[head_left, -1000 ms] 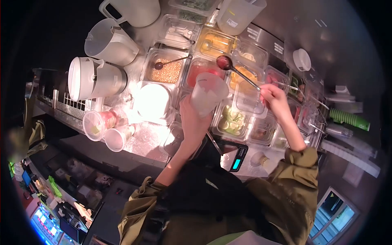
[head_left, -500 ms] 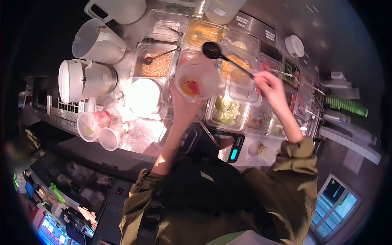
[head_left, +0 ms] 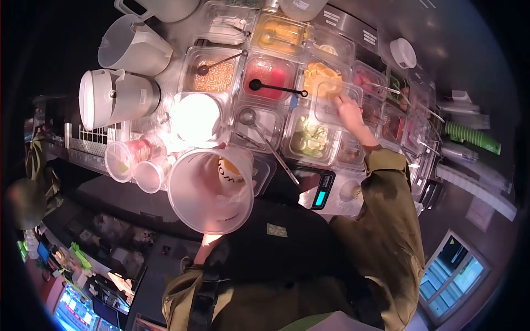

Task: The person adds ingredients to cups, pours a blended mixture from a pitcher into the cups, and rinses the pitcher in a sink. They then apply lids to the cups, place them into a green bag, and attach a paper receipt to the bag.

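Note:
My left hand (head_left: 208, 241) is wrapped round a large clear plastic cup (head_left: 210, 190), mostly hidden behind it. The cup is tilted with its wide mouth toward me, and dark printing and a bit of yellow show through its wall. My right hand (head_left: 350, 115) has its fingers closed on the edge of a clear plastic lid (head_left: 330, 110). That lid lies partly over the tub of orange slices (head_left: 322, 74) and next to the tub of green slices (head_left: 310, 137). A black spoon (head_left: 279, 88) rests across the tub of red filling (head_left: 266, 74).
Two cups with red contents (head_left: 128, 160) stand at the counter's left edge, below a bright white round lid (head_left: 196, 122). Pitchers (head_left: 118, 102) line the back left. A scale (head_left: 321, 193) sits in front, and stacked green cups (head_left: 472, 138) lie right.
The black spoon has left my right hand and lies on the red tub. My right hand has moved onto the clear lid. The cup has come nearer to me and tipped.

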`<state>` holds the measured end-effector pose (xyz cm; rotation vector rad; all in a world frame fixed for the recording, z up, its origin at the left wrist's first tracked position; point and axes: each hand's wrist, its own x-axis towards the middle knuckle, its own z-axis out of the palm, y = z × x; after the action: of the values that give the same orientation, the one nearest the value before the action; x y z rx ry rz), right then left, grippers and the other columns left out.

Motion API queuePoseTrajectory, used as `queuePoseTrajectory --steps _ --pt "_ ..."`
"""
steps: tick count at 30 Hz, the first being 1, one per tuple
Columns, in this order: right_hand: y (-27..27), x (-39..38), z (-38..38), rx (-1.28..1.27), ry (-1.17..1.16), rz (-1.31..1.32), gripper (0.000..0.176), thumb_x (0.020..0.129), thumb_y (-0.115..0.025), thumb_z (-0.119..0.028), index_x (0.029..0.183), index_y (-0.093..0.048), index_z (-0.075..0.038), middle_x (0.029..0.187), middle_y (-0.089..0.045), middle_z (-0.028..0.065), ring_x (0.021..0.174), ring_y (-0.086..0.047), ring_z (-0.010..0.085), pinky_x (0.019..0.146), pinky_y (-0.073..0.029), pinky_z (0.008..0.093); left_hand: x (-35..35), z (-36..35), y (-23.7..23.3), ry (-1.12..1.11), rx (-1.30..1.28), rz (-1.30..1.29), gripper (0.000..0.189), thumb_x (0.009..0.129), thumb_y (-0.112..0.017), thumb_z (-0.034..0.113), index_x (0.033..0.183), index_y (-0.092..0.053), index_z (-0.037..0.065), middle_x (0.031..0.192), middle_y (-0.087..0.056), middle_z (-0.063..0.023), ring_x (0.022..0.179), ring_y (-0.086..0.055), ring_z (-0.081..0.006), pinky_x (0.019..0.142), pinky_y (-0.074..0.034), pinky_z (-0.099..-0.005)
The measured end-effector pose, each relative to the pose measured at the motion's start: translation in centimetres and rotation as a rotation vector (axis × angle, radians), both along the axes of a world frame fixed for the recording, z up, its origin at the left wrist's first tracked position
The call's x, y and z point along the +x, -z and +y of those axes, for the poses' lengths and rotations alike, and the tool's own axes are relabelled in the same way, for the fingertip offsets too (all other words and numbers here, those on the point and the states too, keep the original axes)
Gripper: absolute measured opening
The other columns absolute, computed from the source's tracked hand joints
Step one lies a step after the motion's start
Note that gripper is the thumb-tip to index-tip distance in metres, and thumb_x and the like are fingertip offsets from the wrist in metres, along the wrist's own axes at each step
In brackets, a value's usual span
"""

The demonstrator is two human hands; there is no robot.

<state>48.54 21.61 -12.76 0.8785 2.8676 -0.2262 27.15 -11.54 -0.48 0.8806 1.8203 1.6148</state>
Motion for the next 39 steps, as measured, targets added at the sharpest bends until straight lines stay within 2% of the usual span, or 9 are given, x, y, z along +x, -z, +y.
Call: queuePoseTrajectory --steps 5,9,13,16,22,28,31,35,39 --pt "-0.3 1.3 0.1 0.044 0.006 -0.014 0.038 0.066 -0.06 0.002 0.102 -0.051 -0.001 0.103 -0.054 0.0161 0.097 -0.053 0.0349 0.081 -0.045 0.0405 0.1 -2.0 -1.1 0.003 -0.009 -0.028 0.075 0.068 -0.072 0.004 0.13 -0.031 0.004 0.12 -0.047 -0.0122 0.112 -0.048 -0.0229 0.096 -0.04 -0.0349" --pt "-7.6 -4.0 -3.0 -0.028 -0.11 0.14 0.036 0.068 -0.06 0.001 0.103 -0.049 0.0 0.105 -0.052 0.019 0.099 -0.051 0.036 0.083 -0.044 0.0415 0.2 -2.6 -0.7 -0.007 0.0 -0.061 0.072 0.069 -0.072 0.005 0.13 -0.032 0.004 0.12 -0.047 -0.0122 0.112 -0.048 -0.0228 0.096 -0.04 -0.0347" --pt "-2.7 -12.8 -3.4 -0.121 -0.175 0.124 0.021 0.077 -0.055 -0.007 0.096 -0.051 0.0 0.104 -0.052 0.0204 0.098 -0.051 0.036 0.083 -0.043 0.0411 0.5 -3.3 -1.1 0.004 0.001 -0.089 0.07 0.07 -0.071 0.006 0.129 -0.033 0.004 0.121 -0.047 -0.0122 0.113 -0.048 -0.0228 0.097 -0.04 -0.0345" --pt "0.3 -17.0 -4.2 -0.377 0.126 0.368 0.016 0.08 -0.053 -0.01 0.093 -0.052 0.0 0.1 -0.053 0.0207 0.098 -0.052 0.0354 0.082 -0.043 0.04 0.1 -4.7 -1.4 0.017 -0.004 -0.132 0.069 0.071 -0.071 0.007 0.129 -0.034 0.004 0.121 -0.047 -0.0122 0.113 -0.048 -0.0228 0.097 -0.04 -0.0344" --pt "-3.6 -11.1 -12.3 -0.19 0.223 0.224 0.021 0.078 -0.058 -0.019 0.087 -0.058 0.0 0.089 -0.058 0.0226 0.085 -0.057 0.0373 0.073 -0.047 0.0443 -1.0 -7.1 -0.5 0.072 0.009 -0.372 0.065 0.072 -0.07 0.009 0.128 -0.036 0.004 0.121 -0.047 -0.0123 0.114 -0.048 -0.0227 0.098 -0.039 -0.0341" --pt "-4.7 -4.0 -22.6 -0.446 0.411 -0.064 0.024 0.078 -0.06 -0.021 0.092 -0.058 -0.001 0.08 -0.061 0.0229 0.081 -0.059 0.039 0.068 -0.047 0.0454 3.8 -10.6 6.3 -0.064 0.008 -0.859 0.062 0.074 -0.069 0.011 0.127 -0.038 0.004 0.121 -0.048 -0.0123 0.114 -0.047 -0.0227 0.098 -0.039 -0.0339" --pt "-1.5 -1.9 -23.6 -0.485 0.435 0.086 0.023 0.079 -0.06 -0.019 0.095 -0.059 -0.002 0.078 -0.061 0.0224 0.08 -0.06 0.0386 0.067 -0.046 0.0449 5.5 -13.9 9.4 -0.172 -0.051 -0.75 0.061 0.075 -0.069 0.011 0.127 -0.038 0.004 0.121 -0.048 -0.0123 0.114 -0.047 -0.0227 0.099 -0.039 -0.0338" --pt "-3.1 -2.4 -22.6 -0.563 0.504 0.253 0.016 0.079 -0.054 -0.006 0.092 -0.06 0.0 0.072 -0.06 0.0231 0.071 -0.059 0.0393 0.062 -0.045 0.0423 4.6 -17.5 16.3 -0.366 -0.301 0.134 0.071 0.071 -0.072 0.005 0.131 -0.034 0.001 0.127 -0.045 -0.0136 0.118 -0.043 -0.0223 0.103 -0.034 -0.0346" --pt "-6.0 -2.3 -23.5 -0.262 0.424 0.195 0.014 0.08 -0.049 -0.004 0.091 -0.057 0.0 0.075 -0.06 0.0238 0.073 -0.059 0.04 0.063 -0.046 0.0449 0.8 -17.4 18.7 -0.567 -0.204 0.038 0.077 0.072 -0.073 0.003 0.135 -0.029 -0.001 0.135 -0.039 -0.0152 0.121 -0.04 -0.0227 0.107 -0.029 -0.0358"
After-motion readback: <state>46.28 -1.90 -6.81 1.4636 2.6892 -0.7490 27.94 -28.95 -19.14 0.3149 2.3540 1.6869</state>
